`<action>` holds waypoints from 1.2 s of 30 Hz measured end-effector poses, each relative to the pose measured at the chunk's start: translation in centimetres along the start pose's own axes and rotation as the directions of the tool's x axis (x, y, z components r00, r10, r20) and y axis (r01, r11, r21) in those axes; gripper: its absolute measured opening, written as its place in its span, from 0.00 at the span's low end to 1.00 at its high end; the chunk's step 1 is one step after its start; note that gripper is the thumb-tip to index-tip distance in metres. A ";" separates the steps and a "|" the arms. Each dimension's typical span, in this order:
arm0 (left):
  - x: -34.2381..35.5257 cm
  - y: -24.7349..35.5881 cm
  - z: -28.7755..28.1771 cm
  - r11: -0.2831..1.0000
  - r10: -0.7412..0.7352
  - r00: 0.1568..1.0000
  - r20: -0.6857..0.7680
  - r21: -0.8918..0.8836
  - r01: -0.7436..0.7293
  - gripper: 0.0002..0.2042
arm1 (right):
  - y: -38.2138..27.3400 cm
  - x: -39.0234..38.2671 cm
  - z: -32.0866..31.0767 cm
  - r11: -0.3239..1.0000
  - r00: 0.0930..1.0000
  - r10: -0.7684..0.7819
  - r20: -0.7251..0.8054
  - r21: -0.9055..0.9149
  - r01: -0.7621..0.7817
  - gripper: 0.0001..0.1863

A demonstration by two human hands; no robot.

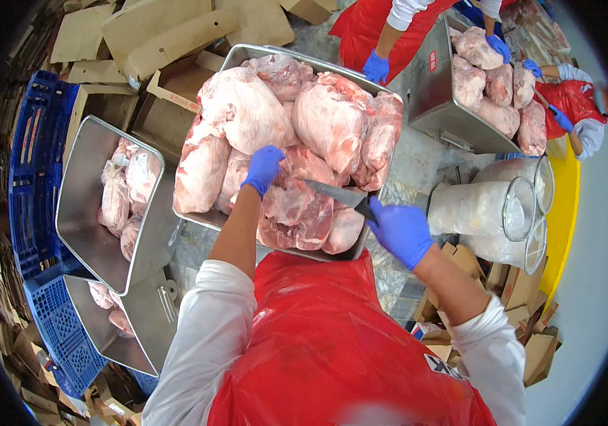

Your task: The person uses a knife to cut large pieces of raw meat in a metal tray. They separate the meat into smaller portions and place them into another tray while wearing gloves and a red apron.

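A metal bin (pixel 382 183) in front of me is heaped with large pieces of raw, pale pink meat (pixel 240 113). My left hand (pixel 264 167), in a blue glove, has its fingers curled on a redder cut of meat (pixel 293 206) near the middle of the pile. My right hand (pixel 402 231), also gloved in blue, grips the dark handle of a knife (pixel 332 190). The knife's blade points leftward across that cut, toward my left hand; whether it is in the meat is unclear.
Two more meat bins (pixel 77 199) (pixel 155 334) stand left by blue plastic pallets (pixel 38 149). Flattened cardboard (pixel 155 35) surrounds them. At upper right, co-workers in red aprons (pixel 354 35) handle another loaded bin (pixel 432 106). Clear bags on hoop frames (pixel 481 209) stand right, beside a yellow strip (pixel 563 234).
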State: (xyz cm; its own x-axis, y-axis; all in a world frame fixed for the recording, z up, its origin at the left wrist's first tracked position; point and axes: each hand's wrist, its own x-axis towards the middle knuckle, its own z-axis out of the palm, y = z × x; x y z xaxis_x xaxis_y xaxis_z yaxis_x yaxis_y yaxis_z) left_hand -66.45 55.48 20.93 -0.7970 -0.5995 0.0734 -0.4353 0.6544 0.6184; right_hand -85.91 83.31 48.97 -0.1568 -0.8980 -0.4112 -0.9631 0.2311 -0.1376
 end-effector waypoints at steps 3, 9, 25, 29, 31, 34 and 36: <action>-0.2 0.3 -0.6 0.998 0.059 0.997 -0.056 0.028 -0.057 0.06 | 0.8 3.1 -0.9 0.989 0.996 -0.090 -0.029 -0.124 0.086 0.17; 0.0 -1.1 0.2 0.955 0.026 0.997 0.070 0.295 -0.046 0.04 | 0.0 0.9 1.4 0.999 1.000 -0.011 -0.003 -0.032 0.011 0.10; 0.1 2.0 -0.2 0.332 -0.525 0.828 0.195 -0.849 0.410 0.06 | 1.6 -6.8 5.1 0.916 0.974 0.219 0.054 0.332 -0.224 0.21; 0.1 3.3 -0.4 0.475 -0.441 0.887 0.135 -0.804 0.358 0.07 | 3.0 -14.2 9.2 0.833 0.914 0.407 0.004 0.408 -0.373 0.28; -0.1 4.6 -1.1 0.453 -0.396 0.896 0.200 -0.807 0.380 0.08 | 3.2 -18.5 11.1 0.734 0.826 0.563 0.027 0.443 -0.514 0.28; 0.5 2.7 -1.1 0.288 -0.376 0.876 0.301 -0.861 0.419 0.09 | 3.3 -23.7 13.1 0.530 0.660 0.746 0.091 0.519 -0.671 0.28; 0.2 2.0 0.3 0.191 -0.391 0.855 0.339 -0.880 0.436 0.10 | 3.4 -28.0 16.1 0.386 0.530 0.833 0.156 0.523 -0.760 0.28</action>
State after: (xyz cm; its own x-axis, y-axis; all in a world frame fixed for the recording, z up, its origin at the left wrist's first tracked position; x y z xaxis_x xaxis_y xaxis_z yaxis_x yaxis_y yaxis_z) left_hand -67.57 56.82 21.98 -0.6534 -0.6128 -0.4445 -0.0618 -0.5420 0.8381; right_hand -81.33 115.28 45.54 -0.8515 -0.2251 -0.4736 -0.1380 0.9675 -0.2117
